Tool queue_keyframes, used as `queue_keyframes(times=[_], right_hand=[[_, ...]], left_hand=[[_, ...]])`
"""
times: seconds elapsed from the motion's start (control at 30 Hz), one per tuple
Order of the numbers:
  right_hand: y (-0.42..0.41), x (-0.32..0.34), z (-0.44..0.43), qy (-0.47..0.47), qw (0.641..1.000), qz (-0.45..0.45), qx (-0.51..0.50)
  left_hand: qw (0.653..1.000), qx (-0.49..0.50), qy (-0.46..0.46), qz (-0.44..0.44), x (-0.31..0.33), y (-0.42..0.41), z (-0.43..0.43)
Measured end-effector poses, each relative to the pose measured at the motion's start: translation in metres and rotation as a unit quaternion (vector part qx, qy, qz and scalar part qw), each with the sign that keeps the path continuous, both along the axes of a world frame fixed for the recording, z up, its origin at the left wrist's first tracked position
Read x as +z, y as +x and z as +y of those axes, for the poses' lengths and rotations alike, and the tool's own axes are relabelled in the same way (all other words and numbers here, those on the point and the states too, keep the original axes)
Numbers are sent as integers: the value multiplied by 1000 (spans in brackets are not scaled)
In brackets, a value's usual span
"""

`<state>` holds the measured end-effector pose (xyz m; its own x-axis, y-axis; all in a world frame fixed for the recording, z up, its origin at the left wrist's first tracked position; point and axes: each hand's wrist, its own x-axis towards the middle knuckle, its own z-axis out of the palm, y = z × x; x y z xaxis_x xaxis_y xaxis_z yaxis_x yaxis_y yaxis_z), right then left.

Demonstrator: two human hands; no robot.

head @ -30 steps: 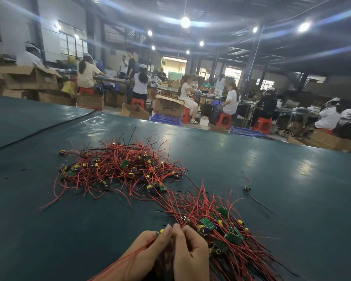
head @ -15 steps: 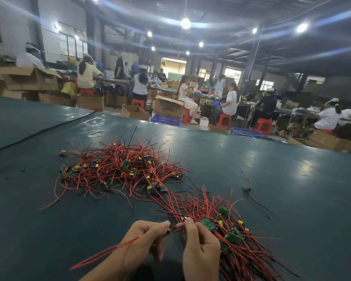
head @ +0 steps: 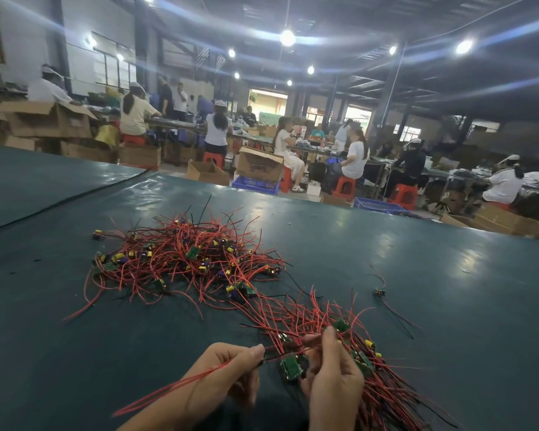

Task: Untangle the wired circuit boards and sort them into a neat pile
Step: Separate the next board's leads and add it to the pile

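Nearest the camera, the left hand (head: 227,373) pinches a pair of red wires (head: 175,388) between thumb and fingertips, and their loose ends trail off to the lower left. The right hand (head: 335,377) has its fingers curled around more wires just beside it. A small green circuit board (head: 290,367) hangs between the two hands, lifted off the table (head: 448,306).

Under and beyond the right hand lies the near bundle (head: 383,396). Its leads run roughly one way, with boards clustered at the hand end, so it looks like the sorted pile in progress. It is still ragged at its far edge, where red ends stick up.

Farther out on the dark mat sits the tangled heap (head: 181,259), a wide knot of red and black leads, green boards and yellow parts. It appears untouched and about as large as the near bundle, so roughly half the work seems left. A stray board (head: 380,292) lies alone, well apart to the right.

Beyond the table edge are a cardboard box (head: 260,164), a blue crate (head: 254,185) and seated workers on red stools (head: 344,186).
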<state>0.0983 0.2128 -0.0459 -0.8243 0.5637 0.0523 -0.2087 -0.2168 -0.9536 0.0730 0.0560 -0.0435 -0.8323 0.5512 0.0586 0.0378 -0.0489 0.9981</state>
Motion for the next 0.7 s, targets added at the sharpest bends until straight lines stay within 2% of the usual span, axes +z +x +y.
queue_keyframes(times=[0.1,0.23,0.43,0.6,0.7], right_hand=[[2,-4,-19,113,987,-24,108],[1,-10,-31,153,980,-34,123],[0,-3,-15,79,990,-38,108],[-4,4,11,-57,997,-28,53],[-6,3,13,-55,997,-16,42]], left_hand=[[1000,11,-3,-10,-1,0,0],[999,27,-25,0,0,-1,0],[998,-1,-43,35,3,2,3],[999,23,-27,34,8,2,-3],[999,27,-16,21,11,1,-5]])
